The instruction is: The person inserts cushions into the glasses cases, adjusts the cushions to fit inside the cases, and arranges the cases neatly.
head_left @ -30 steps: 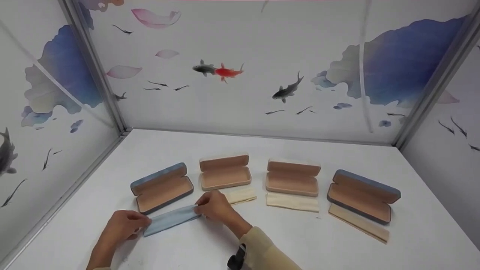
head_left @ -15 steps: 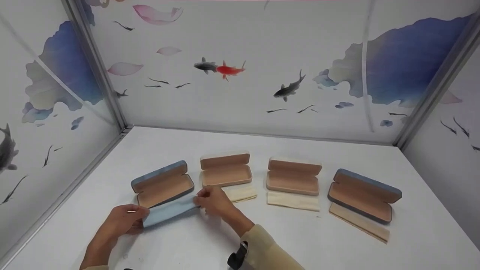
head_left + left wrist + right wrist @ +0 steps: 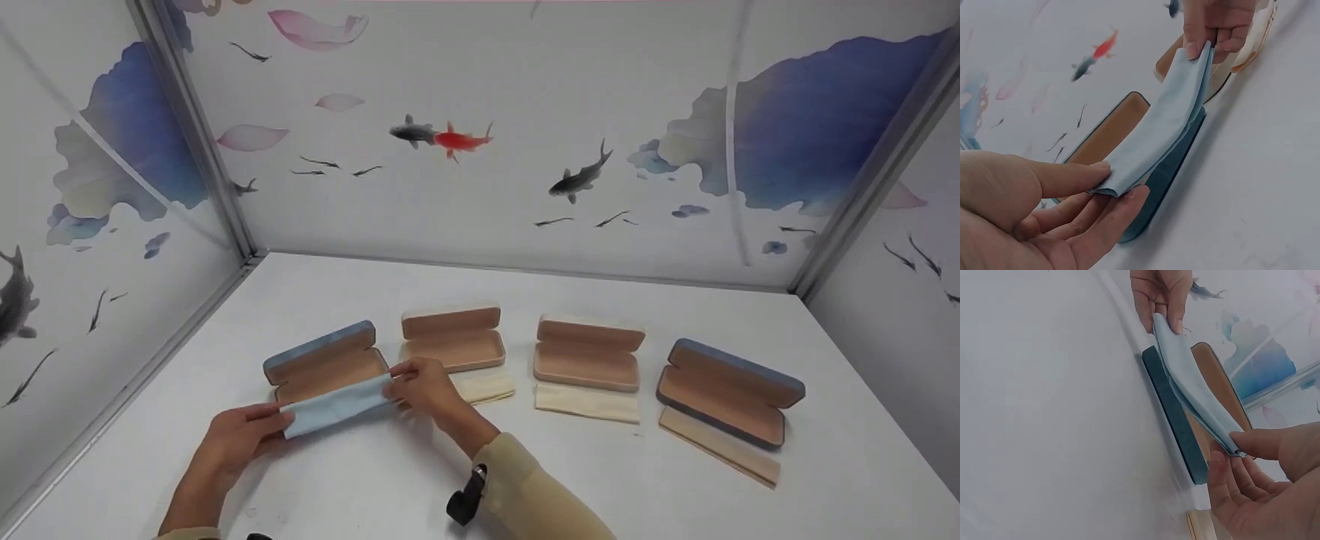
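Observation:
A folded light-blue cloth [image 3: 337, 406] is stretched between both hands, raised in front of the leftmost glasses case [image 3: 319, 350]. That case is blue outside, tan inside, with its lid up. My left hand [image 3: 238, 439] pinches the cloth's left end between thumb and fingers, as the left wrist view shows closely. At the other end, my right hand [image 3: 429, 390] pinches the cloth, thumb on top and fingers beneath in the right wrist view. Folded layers show along the cloth's near edge [image 3: 1188, 121]. The cloth overlaps the case's front part and hides some of it.
Two cream cases [image 3: 454, 341] [image 3: 589, 356] and another blue case [image 3: 731, 390] stand with lids up across the white table [image 3: 525, 487]. Folded cream cloths [image 3: 484, 386] [image 3: 587, 403] and a tan cloth [image 3: 720, 446] lie before them. Printed walls [image 3: 480, 75] enclose the table.
Both hands have lifted the blue cloth off the table and carried it away from the body, from in front of the leftmost case to over its front edge.

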### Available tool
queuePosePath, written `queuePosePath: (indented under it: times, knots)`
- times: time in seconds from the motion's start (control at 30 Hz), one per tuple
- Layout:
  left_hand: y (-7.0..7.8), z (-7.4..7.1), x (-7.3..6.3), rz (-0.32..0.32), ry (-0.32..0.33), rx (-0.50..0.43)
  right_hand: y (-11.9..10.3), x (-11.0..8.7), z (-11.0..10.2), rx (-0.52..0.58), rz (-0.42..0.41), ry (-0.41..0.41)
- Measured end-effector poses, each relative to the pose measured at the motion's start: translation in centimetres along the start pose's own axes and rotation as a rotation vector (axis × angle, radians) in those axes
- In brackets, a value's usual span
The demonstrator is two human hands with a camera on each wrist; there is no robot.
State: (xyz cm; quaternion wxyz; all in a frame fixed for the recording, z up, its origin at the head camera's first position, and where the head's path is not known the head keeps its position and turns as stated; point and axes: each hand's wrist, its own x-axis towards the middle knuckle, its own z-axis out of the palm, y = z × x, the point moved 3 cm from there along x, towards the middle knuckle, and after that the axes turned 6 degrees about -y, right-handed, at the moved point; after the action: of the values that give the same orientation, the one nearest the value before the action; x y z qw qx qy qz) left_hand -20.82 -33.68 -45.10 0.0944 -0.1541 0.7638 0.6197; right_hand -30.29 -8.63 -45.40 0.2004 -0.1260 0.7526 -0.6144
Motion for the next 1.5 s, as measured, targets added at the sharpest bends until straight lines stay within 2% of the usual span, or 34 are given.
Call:
queuePosePath:
  times: [0.33, 0.6, 0.77, 0.9, 1.03, 1.27, 1.5]
  knots:
    - [0.2, -0.6, 0.2, 0.004, 0.041, -0.115, -0.3, 1.6, 0.1, 0.034, -0.026, 0.041]
    - [0.2, -0.7, 0.7, 0.01, 0.074, -0.212, -0.6, 2.7, 0.1, 0.006, -0.052, 0.064]
    - [0.3, -0.4, 1.2, 0.014, 0.064, -0.214, -0.8, 3.5, -0.3, -0.057, -0.025, 0.11]
    - [0.3, -0.9, 1.4, -0.002, 0.078, -0.213, -1.1, 4.0, 0.0, -0.092, -0.014, 0.114]
    - [0.2, -1.5, 1.4, -0.019, 0.107, -0.216, -1.3, 4.5, 0.5, -0.128, -0.031, 0.105]
    - [0.2, -1.3, 1.7, -0.009, 0.094, -0.24, -1.6, 4.9, 0.5, -0.251, -0.062, 0.158]
    - [0.5, -1.4, 1.8, -0.015, 0.112, -0.198, -1.7, 5.0, 0.7, -0.262, -0.063, 0.154]
